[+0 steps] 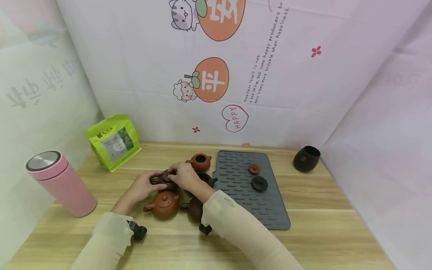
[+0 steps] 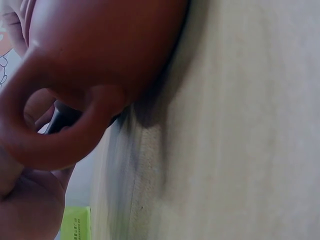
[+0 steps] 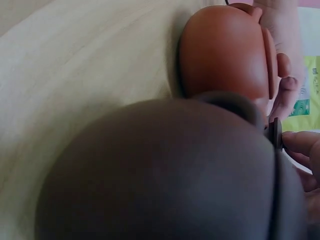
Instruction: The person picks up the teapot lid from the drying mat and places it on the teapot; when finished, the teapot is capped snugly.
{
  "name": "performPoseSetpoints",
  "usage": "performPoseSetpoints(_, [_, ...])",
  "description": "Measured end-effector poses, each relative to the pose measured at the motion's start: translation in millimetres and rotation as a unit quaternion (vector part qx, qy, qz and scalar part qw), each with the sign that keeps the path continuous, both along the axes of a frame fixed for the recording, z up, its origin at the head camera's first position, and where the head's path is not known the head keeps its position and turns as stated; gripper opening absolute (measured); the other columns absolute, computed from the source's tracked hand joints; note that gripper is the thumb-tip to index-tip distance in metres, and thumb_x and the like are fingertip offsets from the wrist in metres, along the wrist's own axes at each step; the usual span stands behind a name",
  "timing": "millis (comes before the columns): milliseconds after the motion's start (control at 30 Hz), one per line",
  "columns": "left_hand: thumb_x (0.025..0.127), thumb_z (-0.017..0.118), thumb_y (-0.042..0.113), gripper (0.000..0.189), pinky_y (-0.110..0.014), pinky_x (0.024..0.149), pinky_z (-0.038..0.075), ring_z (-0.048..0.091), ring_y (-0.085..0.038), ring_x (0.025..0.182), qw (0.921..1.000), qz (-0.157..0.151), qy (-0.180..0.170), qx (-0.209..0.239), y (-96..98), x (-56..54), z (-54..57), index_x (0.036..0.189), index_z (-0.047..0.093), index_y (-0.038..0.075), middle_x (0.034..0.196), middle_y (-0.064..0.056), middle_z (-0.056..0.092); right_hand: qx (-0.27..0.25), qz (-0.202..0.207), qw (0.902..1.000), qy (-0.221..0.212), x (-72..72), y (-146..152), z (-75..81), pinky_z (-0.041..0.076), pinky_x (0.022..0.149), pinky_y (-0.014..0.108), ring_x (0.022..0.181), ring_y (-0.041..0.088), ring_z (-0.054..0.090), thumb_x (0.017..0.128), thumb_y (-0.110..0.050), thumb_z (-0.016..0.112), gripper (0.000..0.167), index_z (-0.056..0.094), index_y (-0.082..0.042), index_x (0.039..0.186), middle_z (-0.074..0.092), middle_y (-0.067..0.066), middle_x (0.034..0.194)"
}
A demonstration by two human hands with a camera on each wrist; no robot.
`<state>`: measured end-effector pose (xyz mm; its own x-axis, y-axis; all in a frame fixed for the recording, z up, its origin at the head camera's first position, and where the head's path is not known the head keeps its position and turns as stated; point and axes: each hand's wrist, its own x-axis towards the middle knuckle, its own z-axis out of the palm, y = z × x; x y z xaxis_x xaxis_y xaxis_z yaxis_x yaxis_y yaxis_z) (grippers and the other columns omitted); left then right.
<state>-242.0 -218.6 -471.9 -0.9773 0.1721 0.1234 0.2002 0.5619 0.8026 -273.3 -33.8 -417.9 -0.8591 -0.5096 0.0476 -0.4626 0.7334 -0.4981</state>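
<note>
Thumb and fingers of my left hand [image 1: 143,186] grip a small dark brown teapot [image 1: 173,186] from its handle side. Above it, my right hand [image 1: 189,177] pinches the knob of its dark lid [image 3: 276,132]; whether the lid touches the rim I cannot tell. Just in front stands a lidded reddish-brown teapot [image 1: 165,206], close by in the left wrist view. A larger dark brown teapot [image 3: 160,175] sits to its right, partly hidden by my right sleeve in the head view. Behind my right hand are an uncovered reddish teapot [image 1: 203,167] and a black one [image 1: 212,182].
Right of the teapots lies a grey ridged mat [image 1: 233,187] with a reddish lid [image 1: 254,169] and a black lid [image 1: 259,183]. A black cup [image 1: 305,161] stands at the back right. On the left are a pink thermos [image 1: 69,189] and a green tea pouch [image 1: 114,142].
</note>
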Motion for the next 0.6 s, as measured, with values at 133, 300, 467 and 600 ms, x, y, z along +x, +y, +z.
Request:
performPoseSetpoints(133, [0.084, 0.079, 0.019, 0.053, -0.054, 0.100, 0.040, 0.052, -0.040, 0.119, 1.0000, -0.001, -0.007, 0.000, 0.7, -0.2, 0.0, 0.128, 0.060, -0.003, 0.125, -0.022, 0.060, 0.011, 0.003, 0.9999, 0.011, -0.8, -2, -2.7, 0.051, 0.071, 0.021, 0.091, 0.013, 0.064, 0.093, -0.022, 0.069, 0.018, 0.073, -0.014, 0.109, 0.069, -0.001, 0.105])
performPoseSetpoints(300, [0.084, 0.079, 0.018, 0.053, -0.053, 0.100, 0.040, 0.052, -0.039, 0.119, 0.9999, -0.004, -0.011, 0.005, 0.3, -0.5, -0.4, 0.129, 0.059, -0.001, 0.127, -0.021, 0.059, 0.032, -0.001, 0.9993, 0.019, -1.3, -3, -6.1, 0.051, 0.073, 0.022, 0.092, 0.013, 0.064, 0.094, -0.025, 0.068, 0.020, 0.073, -0.016, 0.111, 0.070, -0.002, 0.104])
performPoseSetpoints(467, [0.084, 0.079, 0.020, 0.053, -0.053, 0.100, 0.040, 0.052, -0.038, 0.119, 0.9999, -0.001, -0.011, 0.000, -1.0, -1.0, -0.8, 0.130, 0.059, 0.000, 0.127, -0.020, 0.059, 0.024, 0.008, 0.9996, 0.013, -1.7, -1, -5.5, 0.052, 0.077, 0.024, 0.097, 0.014, 0.064, 0.095, -0.025, 0.068, 0.024, 0.072, -0.016, 0.115, 0.069, -0.001, 0.108])
performPoseSetpoints(600, [0.084, 0.079, 0.023, 0.054, -0.055, 0.099, 0.039, 0.052, -0.039, 0.118, 0.9999, -0.006, -0.012, -0.007, -0.9, -0.9, 0.9, 0.130, 0.059, 0.001, 0.127, -0.020, 0.059, -0.011, 0.005, 0.9999, -0.002, -2.1, 11, 1.0, 0.053, 0.076, 0.025, 0.101, 0.016, 0.064, 0.095, -0.025, 0.067, 0.030, 0.068, -0.013, 0.123, 0.068, 0.003, 0.113])
